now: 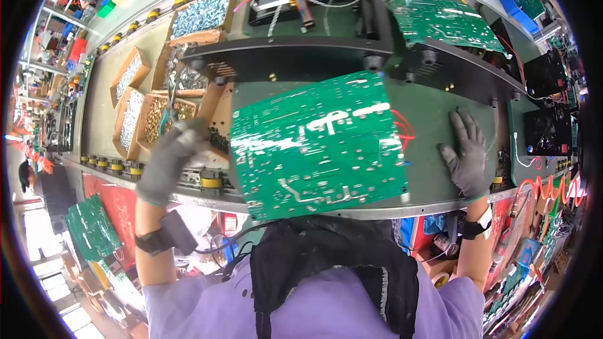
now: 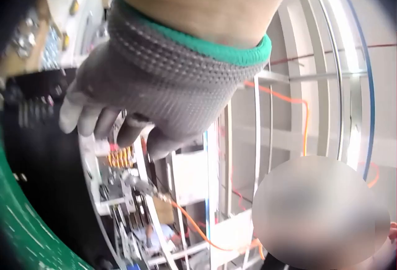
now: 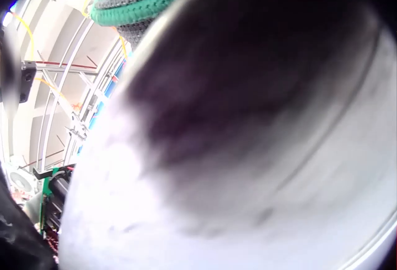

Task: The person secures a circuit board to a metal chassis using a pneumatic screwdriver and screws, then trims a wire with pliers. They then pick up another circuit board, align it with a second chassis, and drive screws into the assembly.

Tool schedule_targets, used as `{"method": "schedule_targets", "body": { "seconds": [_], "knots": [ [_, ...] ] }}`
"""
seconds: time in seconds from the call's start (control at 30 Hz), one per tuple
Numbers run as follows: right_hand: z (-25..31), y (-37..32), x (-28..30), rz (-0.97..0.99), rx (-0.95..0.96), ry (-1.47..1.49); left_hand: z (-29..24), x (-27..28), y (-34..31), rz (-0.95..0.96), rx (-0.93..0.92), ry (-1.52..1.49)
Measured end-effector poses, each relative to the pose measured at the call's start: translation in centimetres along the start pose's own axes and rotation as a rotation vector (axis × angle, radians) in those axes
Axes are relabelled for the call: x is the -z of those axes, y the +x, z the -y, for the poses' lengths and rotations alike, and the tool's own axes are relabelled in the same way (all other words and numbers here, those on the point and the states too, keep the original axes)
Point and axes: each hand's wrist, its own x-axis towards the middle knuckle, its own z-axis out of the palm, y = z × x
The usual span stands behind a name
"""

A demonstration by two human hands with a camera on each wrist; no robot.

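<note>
Green circuit board mid-frame, left hand beyond its left edge, fingers loosely bent, right hand at right, fingers apart

Legible text, head view: none was read.
Green circuit board: pale marks and glare covered its face; they could not be resolved into letters or numbers.
Black chassis panel: no brand or number could be made out.
White-and-red label, below the bench edge: its print was too small to read.
Black box, far right: small pale and red marks showed near its lower edge, illegible.
Left wrist view: no characters were readable.
Right wrist view: blurred; nothing was readable.
</note>
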Motion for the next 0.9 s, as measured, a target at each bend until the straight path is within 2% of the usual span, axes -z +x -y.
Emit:
{"method": "schedule_targets", "body": {
  "seconds": [0.07, 0.1, 0.13, 0.17, 0.2, 0.23, 0.27, 0.33, 0.37, 0.4, 0.43, 0.47, 0.5, 0.53, 0.57, 0.6, 0.63, 0.67, 0.7, 0.73, 0.83, 0.9],
  "knots": [
    [-1.4, -0.6, 0.1, 0.012, 0.004, -0.038, 1.0, -0.9, -0.1, 0.116, 0.042, 0.072],
    [-1.7, -0.8, 0.3, 0.008, -0.05, -0.087, 0.7, -0.7, 0.1, 0.044, 0.078, 0.102],
    [-2.1, -1.1, 0.4, -0.002, -0.106, -0.14, -1.6, 0.2, -0.1, -0.012, -0.063, 0.33],
    [-2.5, -1.5, 0.4, -0.03, -0.116, -0.155, -3.0, 2.1, 0.2, -0.265, -0.214, 0.568],
    [-2.9, -1.9, 0.5, -0.025, -0.108, -0.161, -4.4, 4.9, 0.6, -0.321, -0.522, 0.407],
    [-3.2, -2.3, 0.6, -0.059, -0.106, -0.222, -8.4, 7.3, 1.8, -0.489, -0.443, 0.409],
    [-3.2, -2.5, 0.7, -0.093, -0.106, -0.283, -11.9, 6.2, 0.6, -0.554, -0.582, -0.023],
    [-1.0, -2.8, 1.9, -0.108, -0.093, -0.262, -15.3, 14.9, 0.7, -0.484, -0.998, 0.345],
    [-0.1, -3.1, 2.2, -0.162, -0.16, 0.121, -16.3, 15.0, 0.9, -0.482, -0.995, 0.338],
    [0.8, -3.3, 2.4, -0.213, -0.228, 0.507, -17.0, 15.1, 1.2, -0.535, -1.022, 0.642],
    [1.6, -3.3, 2.3, -0.274, -0.202, 0.485, -17.5, 15.0, 1.6, -0.581, -1.041, 0.95],
    [2.8, -3.5, 3.0, -0.275, -0.209, 0.482, -14.3, 4.5, 1.0, -0.346, -0.84, 0.698],
    [4.4, -3.9, 4.2, -0.193, -0.285, 0.718, -14.2, -0.2, 0.4, -0.015, -0.762, 0.962],
    [5.3, -4.2, 4.8, -0.11, -0.356, 0.953, -10.8, 0.7, 2.6, 0.298, -0.661, 0.875],
    [5.7, -4.2, 4.6, -0.114, -0.328, 0.838, -4.6, 0.3, 4.9, 0.563, -0.925, 1.074],
    [5.8, -4.2, 4.6, -0.115, -0.332, 0.835, -5.8, -5.6, 1.9, 0.543, -0.04, 0.938],
    [6.0, -4.2, 4.7, -0.114, -0.348, 0.844, -6.0, -9.1, 1.1, 0.809, -0.042, 1.082],
    [5.9, -4.3, 4.8, -0.112, -0.366, 0.855, -3.5, -9.6, 1.2, 1.048, -0.315, 1.116],
    [5.7, -4.3, 4.8, -0.104, -0.354, 0.864, -3.6, -11.2, 0.7, 1.177, -0.075, 1.1],
    [5.7, -4.4, 4.7, -0.106, -0.362, 0.864, -3.4, -12.0, 0.3, 1.276, -0.128, 1.036],
    [5.7, -4.7, 4.6, -0.103, -0.397, 0.839, -5.7, -13.0, -1.2, 1.333, -0.104, 1.001],
    [5.7, -4.7, 4.6, -0.116, -0.397, 0.86, -5.7, -12.0, -1.8, 1.425, -0.406, 0.974]
  ]
}}
